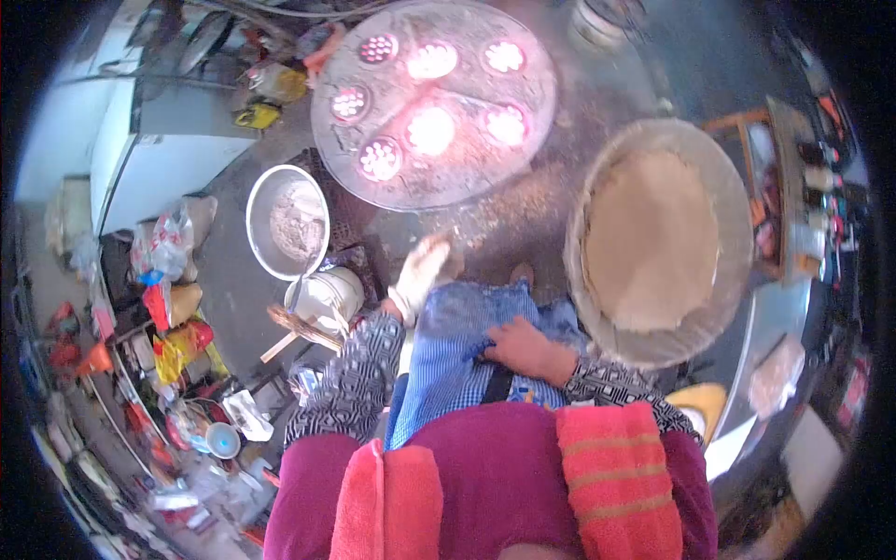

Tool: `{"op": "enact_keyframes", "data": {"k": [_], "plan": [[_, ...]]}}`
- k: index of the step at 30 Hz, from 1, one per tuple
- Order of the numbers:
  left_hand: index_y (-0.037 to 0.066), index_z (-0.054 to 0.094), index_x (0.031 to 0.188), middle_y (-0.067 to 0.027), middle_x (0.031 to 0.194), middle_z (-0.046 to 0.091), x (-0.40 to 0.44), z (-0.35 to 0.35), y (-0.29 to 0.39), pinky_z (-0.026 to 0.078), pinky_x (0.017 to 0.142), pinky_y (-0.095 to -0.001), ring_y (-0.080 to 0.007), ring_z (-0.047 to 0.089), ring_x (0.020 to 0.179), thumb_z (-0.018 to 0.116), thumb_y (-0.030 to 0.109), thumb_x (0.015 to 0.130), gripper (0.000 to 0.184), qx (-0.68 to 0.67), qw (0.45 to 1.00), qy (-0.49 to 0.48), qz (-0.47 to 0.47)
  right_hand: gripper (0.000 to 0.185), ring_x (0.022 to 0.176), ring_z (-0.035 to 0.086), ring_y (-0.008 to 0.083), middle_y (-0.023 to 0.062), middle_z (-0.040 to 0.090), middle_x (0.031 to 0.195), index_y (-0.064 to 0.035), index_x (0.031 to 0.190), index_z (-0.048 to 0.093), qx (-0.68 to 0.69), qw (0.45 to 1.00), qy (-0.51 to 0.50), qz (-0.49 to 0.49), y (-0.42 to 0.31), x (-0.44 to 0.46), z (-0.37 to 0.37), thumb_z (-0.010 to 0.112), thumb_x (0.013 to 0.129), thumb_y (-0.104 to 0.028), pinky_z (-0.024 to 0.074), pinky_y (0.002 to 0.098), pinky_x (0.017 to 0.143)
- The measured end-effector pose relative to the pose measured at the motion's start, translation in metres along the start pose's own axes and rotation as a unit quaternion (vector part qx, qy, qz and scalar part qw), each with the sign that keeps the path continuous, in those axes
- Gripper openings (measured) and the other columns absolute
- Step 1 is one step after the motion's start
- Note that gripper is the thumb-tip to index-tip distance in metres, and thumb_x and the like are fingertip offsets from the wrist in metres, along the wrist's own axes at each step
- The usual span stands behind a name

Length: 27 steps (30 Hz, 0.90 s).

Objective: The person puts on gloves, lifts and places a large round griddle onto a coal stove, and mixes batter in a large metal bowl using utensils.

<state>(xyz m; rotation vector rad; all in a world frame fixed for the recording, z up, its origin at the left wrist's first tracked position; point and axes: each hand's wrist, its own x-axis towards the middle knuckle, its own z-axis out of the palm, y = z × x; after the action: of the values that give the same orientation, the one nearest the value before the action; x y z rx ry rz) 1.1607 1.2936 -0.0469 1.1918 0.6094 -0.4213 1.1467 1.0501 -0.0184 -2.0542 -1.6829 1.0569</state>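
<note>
My left hand (420, 273) wears a pale, soiled work glove and reaches out past my left knee, its fingers stretched forward over the floor. Nothing shows in it, though the fingertips are blurred and dark. My bare right hand (530, 351) rests on the blue checked apron (457, 341) over my lap, fingers spread on the cloth and slightly bent. Ahead stands a round grey stove top (457, 177) with several glowing, perforated burner holes. Close to my left hand is a metal bowl (259, 224) of greyish powdery stuff, with a handle sticking out.
A large lined tub (581, 271) holding a smooth tan mass stands at the right. Below the bowl is a white bucket (327, 291) with wooden sticks (303, 329) across it. A white cabinet (173, 177) and bagged clutter line the left; a wooden rack (782, 187) stands far right.
</note>
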Motion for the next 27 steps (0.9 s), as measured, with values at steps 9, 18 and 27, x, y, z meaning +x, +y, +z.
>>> {"op": "enact_keyframes", "data": {"k": [9,18,27], "plan": [[0.004,0.038,0.132,-0.0093,0.105,0.06,-0.058,-0.079,-0.023,0.048,0.082,-0.0302,-0.0167,0.058,0.093,0.056,0.032,0.092,0.052,0.033,0.996,0.081,0.018,0.016,0.088,0.055,0.02,0.007,0.049,0.092,-0.0175,0.093,0.059,-0.043,0.976,0.095,-0.193,0.001,0.069,-0.014,0.05,0.081,-0.022,0.0406,0.0374,0.07],[0.0,0.042,0.131,-0.0128,0.122,0.054,0.047,-0.257,0.222,0.039,0.097,-0.0302,-0.0197,0.051,0.113,0.054,0.019,0.093,0.045,0.182,0.938,0.19,0.226,0.005,0.085,0.06,0.0317,0.0149,0.057,0.084,-0.0051,0.086,0.056,0.816,0.525,0.211,-0.117,0.034,0.119,-0.181,0.056,0.087,-0.01,0.0373,0.0571,0.098],[-0.002,0.042,0.13,-0.023,0.132,0.045,0.297,-0.393,0.693,0.031,0.106,-0.0376,-0.0336,0.041,0.125,0.055,0.031,0.089,0.055,0.375,0.621,0.35,0.593,0.03,0.102,0.053,0.0136,0.0042,0.058,0.111,-0.0024,0.109,0.057,0.729,0.643,0.14,0.188,0.036,0.206,-0.197,0.065,0.082,-0.016,0.0417,0.0299,0.089]]}}
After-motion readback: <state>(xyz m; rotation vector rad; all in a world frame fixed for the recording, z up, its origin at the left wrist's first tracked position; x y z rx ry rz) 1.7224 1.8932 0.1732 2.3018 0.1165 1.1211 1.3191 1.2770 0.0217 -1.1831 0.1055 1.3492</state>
